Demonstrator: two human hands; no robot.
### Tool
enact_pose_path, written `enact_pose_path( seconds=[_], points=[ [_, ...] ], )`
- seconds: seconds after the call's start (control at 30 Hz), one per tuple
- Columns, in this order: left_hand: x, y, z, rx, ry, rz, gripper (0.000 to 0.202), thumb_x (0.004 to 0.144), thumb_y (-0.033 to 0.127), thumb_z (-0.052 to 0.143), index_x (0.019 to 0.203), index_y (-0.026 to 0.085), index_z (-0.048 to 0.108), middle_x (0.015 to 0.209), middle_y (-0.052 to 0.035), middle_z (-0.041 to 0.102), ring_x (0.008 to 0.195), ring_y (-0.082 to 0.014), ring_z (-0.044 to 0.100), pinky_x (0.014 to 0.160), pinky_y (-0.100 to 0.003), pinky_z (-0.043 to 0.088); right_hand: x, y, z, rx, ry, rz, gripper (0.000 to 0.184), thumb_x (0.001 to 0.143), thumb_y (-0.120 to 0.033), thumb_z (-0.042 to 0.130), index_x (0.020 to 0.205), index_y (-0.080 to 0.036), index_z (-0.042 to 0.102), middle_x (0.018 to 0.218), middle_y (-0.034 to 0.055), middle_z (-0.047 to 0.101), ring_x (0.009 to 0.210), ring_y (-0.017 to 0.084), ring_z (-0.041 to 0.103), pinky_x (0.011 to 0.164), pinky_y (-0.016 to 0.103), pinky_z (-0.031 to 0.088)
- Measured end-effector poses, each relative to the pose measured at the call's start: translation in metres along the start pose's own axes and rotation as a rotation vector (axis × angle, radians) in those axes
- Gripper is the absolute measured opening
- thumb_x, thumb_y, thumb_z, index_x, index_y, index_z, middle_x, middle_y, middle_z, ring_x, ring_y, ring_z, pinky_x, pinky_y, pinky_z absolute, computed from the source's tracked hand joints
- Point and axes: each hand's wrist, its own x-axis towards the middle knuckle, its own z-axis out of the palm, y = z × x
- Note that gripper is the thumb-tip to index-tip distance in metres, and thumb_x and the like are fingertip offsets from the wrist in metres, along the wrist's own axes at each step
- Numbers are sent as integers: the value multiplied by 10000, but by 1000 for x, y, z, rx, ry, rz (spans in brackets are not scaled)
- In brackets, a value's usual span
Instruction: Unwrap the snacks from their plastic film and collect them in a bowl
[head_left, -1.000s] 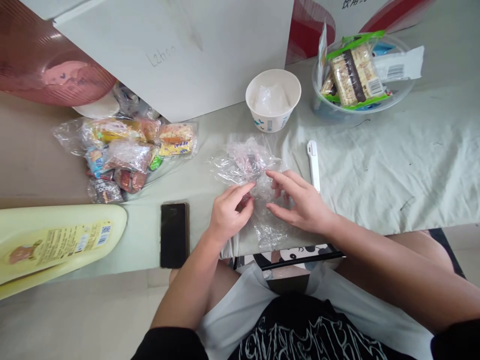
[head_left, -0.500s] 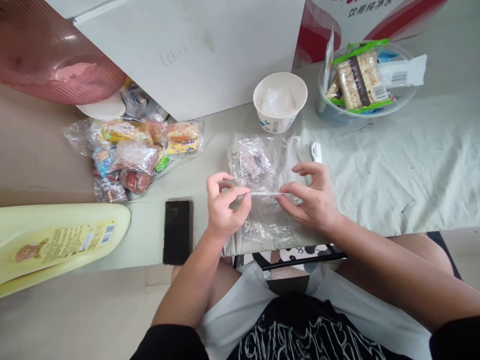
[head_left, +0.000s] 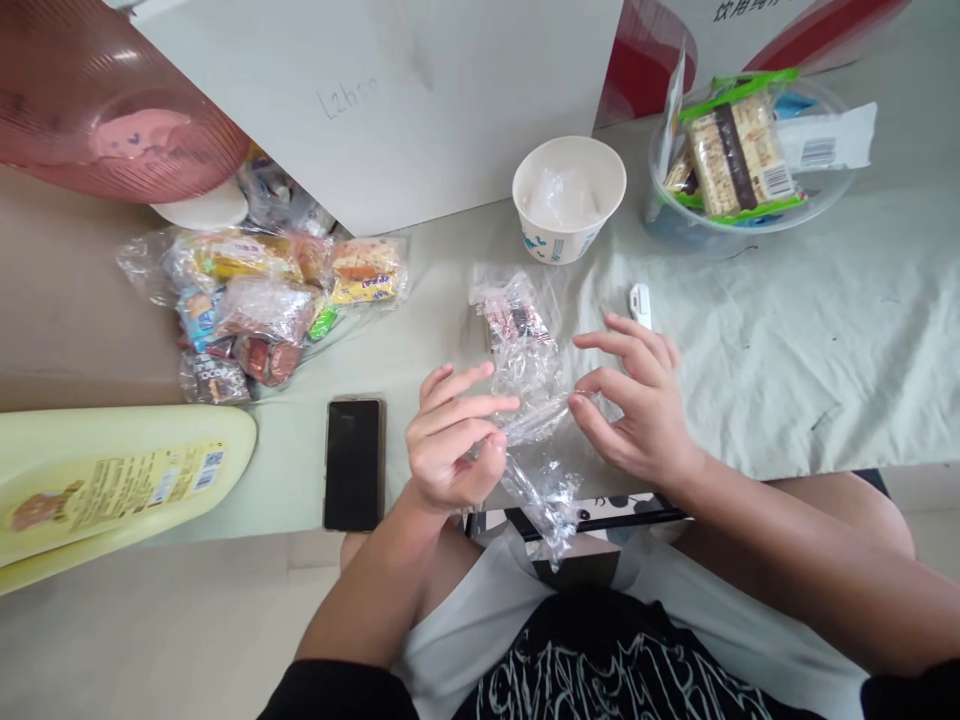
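Observation:
A clear, crinkled plastic bag is stretched between my hands, its edge slanting up to the right. My left hand pinches one end between thumb and forefinger, the other fingers held out. With thumb and forefinger, my right hand grips the opposite end, its remaining fingers spread. Loose crumpled film trails from the bag past the table's front edge. Just beyond my fingers, a small wrapped item with dark and reddish print shows at the bag's far end; its contents are unclear.
A paper cup with clear plastic inside stands beyond the bag. A white cutter-like item lies to its right. Wrapped snacks and a phone are at left. A clear tub holds snacks; a yellow bottle lies far left.
The bag's edge has tilted from level to slanting, with my left hand slightly lower. Crumpled film now hangs over the table edge, and the small wrapped item shows more plainly.

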Motion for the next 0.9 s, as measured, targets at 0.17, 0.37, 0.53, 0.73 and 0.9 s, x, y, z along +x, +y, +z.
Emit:
enact_pose_path(
  seconds=[0.17,0.37,0.53,0.73,0.9],
  points=[
    [-2,-8,3,280,115,51,200,838,170,626,640,194,621,1246,-70,748,1403,-305,538,1017,-451,534,-2,-1,-2,187,-14,-128,153,930,-180,562,803,-264,557,824,-54,759,1216,234,687,1274,480,162],
    [2,-6,6,-85,-5,-44,258,920,135,559,674,185,618,764,-5,770,952,-214,775,804,-373,613,3,-8,-4,667,-262,444,268,1019,-379,514,789,-247,547,459,-101,553,406,104,528,810,377,565],
    [0,-9,9,-345,-93,-182,253,961,327,572,752,191,617,790,-46,757,1046,-260,753,857,-419,608,7,-7,5,1002,-376,935,427,898,-598,643,717,-227,532,490,-80,433,420,78,340,411,238,277],
    [-7,-16,12,-547,-148,-435,279,846,438,717,900,211,565,1015,-96,772,1052,-255,718,858,-385,565,7,-1,4,1173,-426,818,402,776,-505,804,984,-234,591,790,-26,630,685,125,588,630,268,495],
    [-6,-13,11,-593,-157,-742,297,892,461,670,839,231,489,645,32,636,556,-121,575,544,-259,446,9,7,3,956,-544,591,279,797,-401,775,878,-209,589,775,-20,614,726,136,592,712,312,522]
  ],
)
